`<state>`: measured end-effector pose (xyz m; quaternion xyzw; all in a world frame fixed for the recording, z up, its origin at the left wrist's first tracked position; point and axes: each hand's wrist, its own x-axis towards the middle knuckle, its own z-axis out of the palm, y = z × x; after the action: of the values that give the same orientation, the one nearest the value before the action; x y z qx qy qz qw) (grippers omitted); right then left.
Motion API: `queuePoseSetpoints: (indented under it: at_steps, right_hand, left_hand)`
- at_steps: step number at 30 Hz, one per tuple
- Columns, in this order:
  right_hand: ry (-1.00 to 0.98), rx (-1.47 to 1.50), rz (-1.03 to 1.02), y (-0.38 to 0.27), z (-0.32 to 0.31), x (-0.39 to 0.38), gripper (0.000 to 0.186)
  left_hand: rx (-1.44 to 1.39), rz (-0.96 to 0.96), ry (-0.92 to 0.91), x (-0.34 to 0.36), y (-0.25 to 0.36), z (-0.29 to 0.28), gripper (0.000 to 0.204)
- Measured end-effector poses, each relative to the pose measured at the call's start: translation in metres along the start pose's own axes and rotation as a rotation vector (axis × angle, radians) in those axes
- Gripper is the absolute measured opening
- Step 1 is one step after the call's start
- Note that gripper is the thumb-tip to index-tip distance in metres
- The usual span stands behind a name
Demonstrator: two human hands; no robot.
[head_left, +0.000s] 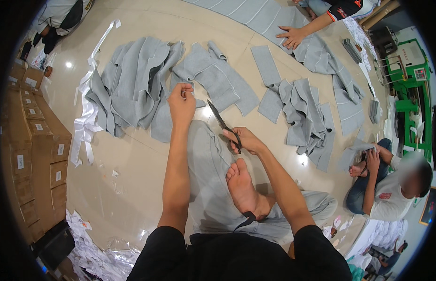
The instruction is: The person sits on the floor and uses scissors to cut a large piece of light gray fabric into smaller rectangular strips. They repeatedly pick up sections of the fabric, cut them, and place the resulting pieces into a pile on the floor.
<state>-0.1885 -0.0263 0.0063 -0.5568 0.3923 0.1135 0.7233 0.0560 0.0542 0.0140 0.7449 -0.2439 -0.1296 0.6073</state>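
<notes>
My right hand (244,140) grips a pair of black scissors (221,117), their blades pointing up and to the left. The fingers of my left hand (182,99) are pinched together at the edge of the grey fabric pieces; whatever is between the fingertips is too small to make out. Just beyond that hand lies a grey strip of fabric with pale seam lines (213,77). To its left is a large crumpled heap of grey fabric (138,84). Another bunched grey heap (302,110) rests on the floor to the right of the scissors.
Across from me a co-worker's hand (293,36) presses on a long grey fabric length (255,16). At right another person (382,187) sits handling grey cloth. Cardboard boxes (33,136) line the left; white ribbon (84,124) trails beside the heap. A green machine (410,89) stands far right.
</notes>
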Motion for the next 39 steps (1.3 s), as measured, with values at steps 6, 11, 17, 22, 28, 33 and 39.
queuePoseSetpoints:
  at_steps: [6, 11, 17, 22, 28, 33, 39]
  right_hand:
    - [0.033, -0.025, -0.066, 0.013, -0.009, -0.029, 0.049]
    - [0.208, 0.122, -0.083, 0.049, -0.047, -0.096, 0.043]
    - [0.315, 0.267, -0.179, 0.080, -0.061, -0.148, 0.047]
    - [0.472, 0.461, -0.280, 0.118, -0.069, -0.187, 0.048]
    - [0.556, 0.571, -0.412, 0.119, -0.072, -0.203, 0.049]
    - [0.614, 0.537, -0.408, 0.123, -0.077, -0.204, 0.046]
    - [0.528, 0.416, -0.370, 0.115, -0.070, -0.191, 0.046]
  left_hand:
    - [0.107, 0.072, -0.090, 0.008, 0.006, 0.013, 0.019]
    - [0.533, 0.131, -0.413, 0.044, 0.002, 0.088, 0.025]
    - [0.934, 0.077, -0.289, 0.005, -0.041, 0.183, 0.073]
    - [0.895, 0.273, -0.614, -0.083, -0.017, 0.241, 0.079]
    - [0.896, 0.432, -0.800, -0.169, 0.014, 0.295, 0.075]
    - [0.258, 0.273, -1.396, -0.129, 0.047, 0.280, 0.057]
    - [0.572, 0.616, -0.782, 0.051, 0.011, 0.125, 0.036]
